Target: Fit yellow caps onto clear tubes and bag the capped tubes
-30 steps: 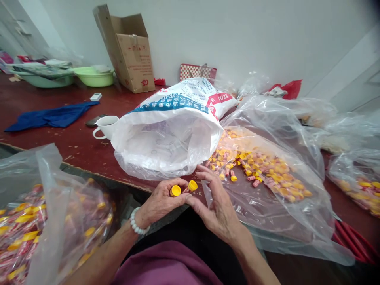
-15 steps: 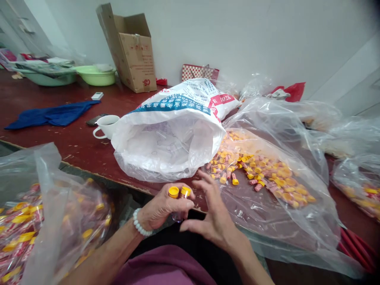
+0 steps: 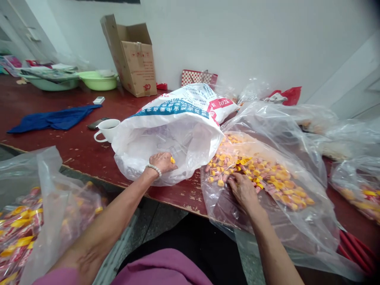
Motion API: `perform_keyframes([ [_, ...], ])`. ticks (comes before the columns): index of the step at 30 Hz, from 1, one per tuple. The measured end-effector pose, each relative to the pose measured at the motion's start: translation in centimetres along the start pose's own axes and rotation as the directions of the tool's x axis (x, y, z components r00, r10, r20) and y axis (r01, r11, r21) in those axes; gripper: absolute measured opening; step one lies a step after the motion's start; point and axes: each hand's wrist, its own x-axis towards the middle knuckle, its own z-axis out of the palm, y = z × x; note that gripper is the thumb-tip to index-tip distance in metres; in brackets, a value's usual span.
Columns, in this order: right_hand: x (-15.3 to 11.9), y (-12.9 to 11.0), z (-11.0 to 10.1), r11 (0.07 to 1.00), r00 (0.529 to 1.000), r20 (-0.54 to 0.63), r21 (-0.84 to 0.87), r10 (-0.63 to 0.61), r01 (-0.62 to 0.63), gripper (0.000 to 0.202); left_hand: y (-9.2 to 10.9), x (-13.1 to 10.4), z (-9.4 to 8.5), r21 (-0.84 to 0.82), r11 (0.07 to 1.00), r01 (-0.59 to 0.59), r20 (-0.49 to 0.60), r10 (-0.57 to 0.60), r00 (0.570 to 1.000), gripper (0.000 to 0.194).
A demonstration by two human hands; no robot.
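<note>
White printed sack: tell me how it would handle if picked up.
The white printed sack would probably flop and fold, as it lies slumped and its clear liner is crumpled. The clear pieces inside would likely slide if it tipped forward, since it gapes open. Its weight is hard to judge: its far interior is hidden.

Even, diffuse indoor light; I can't place its source. Pale wall (image 3: 252, 47) reads flat grey, upper right corner falling to black. Small white glints on the clear plastic bag (image 3: 237, 215) under my right hand (image 3: 244, 190). Soft shade inside the sack (image 3: 178, 122) around my left hand (image 3: 162, 161). My dark trousers (image 3: 184, 249) hold little detail. Wide lens: carton (image 3: 139, 67) leans, edges stretched, soft.
</note>
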Motion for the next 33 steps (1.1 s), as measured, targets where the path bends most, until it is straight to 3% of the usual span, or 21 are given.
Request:
perform_keyframes([
  [4,-1.3,0.3,-0.7,1.0,0.999,-0.017,0.003,0.028,-0.028,0.022,-1.3,-0.3,0.0,-0.033,0.999,-0.032,0.027,0.033,0.999,0.02],
  [7,-2.1,-0.3,-1.8,0.995,0.994,-0.063,0.053,0.084,-0.081,0.028,-2.4,-1.8,-0.4,-0.112,0.992,-0.049,-0.023,0.047,0.999,0.025],
  [10,-3.0,-3.7,-3.5,0.947,0.988,-0.083,0.305,0.132,-0.101,0.036,-2.6,-4.7,-0.9,-0.405,0.903,-0.143,-0.122,0.102,0.987,0.036],
  [11,-3.2,-5.3,-4.1,0.899,0.991,-0.078,0.434,0.104,-0.061,0.034,-2.3,-5.8,-1.1,-0.511,0.839,-0.188,-0.149,0.129,0.98,0.038],
  [13,-3.5,-8.8,-5.3,0.794,0.991,-0.114,0.595,-0.069,0.124,0.023,-1.5,-8.1,-1.3,-0.632,0.73,-0.261,-0.168,0.199,0.965,0.035],
  [16,-3.6,-12.8,-6.1,0.723,0.932,-0.207,0.589,-0.296,0.361,0.012,0.1,-10.8,-1.4,-0.644,0.687,-0.337,-0.128,0.338,0.932,0.026],
  [18,-3.8,-14.0,-6.1,0.71,0.896,-0.186,0.555,-0.403,0.434,0.015,1.0,-11.8,-1.1,-0.658,0.658,-0.366,-0.109,0.398,0.911,0.023],
  [21,-4.3,-14.0,-6.0,0.71,0.877,-0.108,0.546,-0.468,0.446,0.027,1.9,-12.5,-0.6,-0.715,0.629,-0.305,-0.034,0.404,0.914,0.022],
  [26,-5.3,-13.2,-6.4,0.791,0.943,-0.074,0.526,-0.323,0.312,0.053,2.4,-12.7,-0.5,-0.837,0.529,-0.14,0.082,0.373,0.924,0.019],
  [31,-6.1,-12.9,-4.7,0.772,0.881,-0.105,0.443,-0.461,0.456,0.078,2.9,-13.2,-0.5,-0.883,0.468,-0.035,0.153,0.356,0.922,0.015],
  [33,-6.5,-13.0,-3.8,0.77,0.88,-0.097,0.446,-0.465,0.456,0.088,3.1,-13.5,-0.1,-0.912,0.408,0.029,0.187,0.352,0.917,0.015],
])
